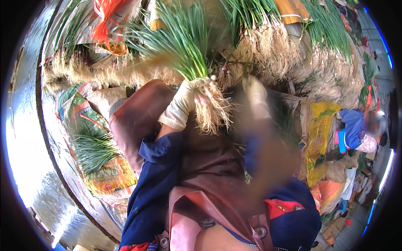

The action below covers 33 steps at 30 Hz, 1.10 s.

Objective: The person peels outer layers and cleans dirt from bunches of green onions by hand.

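Note:
My left hand (189,98), in a pale glove, is closed around a bunch of green garlic (196,54). Its long green leaves fan up and to the left, while pinkish-white stem ends and stringy tan roots (212,111) hang below the fist. To the right of those roots, my right hand (256,96), also gloved, is smeared by motion. A thin dark stalk shows near its fingertips, but whether they grip it is unclear. Beneath both hands spreads a brown apron (209,157) over my lap.
More rooted green bunches (268,48) lie in a row across the far side. A red plastic bag (106,21) sits at the far left. Cut greens (94,152) rest on sacks at left. A yellow sack (320,138) and a person in blue (351,127) are at right.

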### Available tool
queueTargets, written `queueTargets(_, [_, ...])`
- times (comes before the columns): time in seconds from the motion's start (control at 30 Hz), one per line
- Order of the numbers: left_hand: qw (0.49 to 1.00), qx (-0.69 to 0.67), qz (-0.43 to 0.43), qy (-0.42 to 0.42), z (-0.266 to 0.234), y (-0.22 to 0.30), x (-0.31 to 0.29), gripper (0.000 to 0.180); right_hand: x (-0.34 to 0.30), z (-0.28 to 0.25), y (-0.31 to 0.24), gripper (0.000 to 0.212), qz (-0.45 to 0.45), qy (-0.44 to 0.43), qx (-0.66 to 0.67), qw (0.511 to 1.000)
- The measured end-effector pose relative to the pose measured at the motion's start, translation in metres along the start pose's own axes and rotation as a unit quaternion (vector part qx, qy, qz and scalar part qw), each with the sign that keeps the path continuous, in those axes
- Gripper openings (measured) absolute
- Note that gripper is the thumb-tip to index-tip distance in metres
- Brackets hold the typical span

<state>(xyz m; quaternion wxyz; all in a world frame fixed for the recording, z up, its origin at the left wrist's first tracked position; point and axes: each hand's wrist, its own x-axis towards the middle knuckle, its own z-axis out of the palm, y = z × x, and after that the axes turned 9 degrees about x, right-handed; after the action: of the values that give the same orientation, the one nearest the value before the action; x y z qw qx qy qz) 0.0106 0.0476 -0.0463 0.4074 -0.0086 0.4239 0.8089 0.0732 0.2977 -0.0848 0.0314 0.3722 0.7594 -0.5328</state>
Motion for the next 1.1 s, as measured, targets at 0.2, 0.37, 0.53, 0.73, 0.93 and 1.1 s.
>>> queueTargets(0.2, [0.999, 0.012, -0.048, 0.002, -0.022, 0.003, -0.010, 0.047, -0.028, 0.012, -0.071, 0.045, -0.076, 0.011, -0.359, 0.930])
queueTargets(0.37, [0.999, 0.026, -0.037, 0.016, 0.012, 0.011, -0.003, 0.039, 0.062, 0.033, -0.059, 0.033, -0.101, -0.054, -0.043, 0.992])
queueTargets(0.53, [0.994, 0.053, -0.062, 0.067, -0.023, 0.006, -0.004, 0.034, 0.012, 0.046, -0.094, 0.011, -0.205, -0.197, -0.152, 0.947])
queueTargets(0.73, [0.990, 0.099, -0.102, 0.019, -0.016, 0.000, 0.008, 0.023, -0.024, 0.057, -0.090, 0.013, -0.404, -0.122, -0.178, 0.889])
queueTargets(0.93, [0.999, 0.009, -0.045, 0.018, -0.024, -0.016, 0.008, 0.036, 0.020, 0.037, -0.096, 0.028, -0.127, -0.231, 0.210, 0.942])
queueTargets(1.1, [0.995, 0.018, -0.099, -0.001, -0.023, -0.009, 0.008, 0.037, 0.010, 0.069, -0.098, 0.043, -0.110, -0.290, 0.137, 0.941])
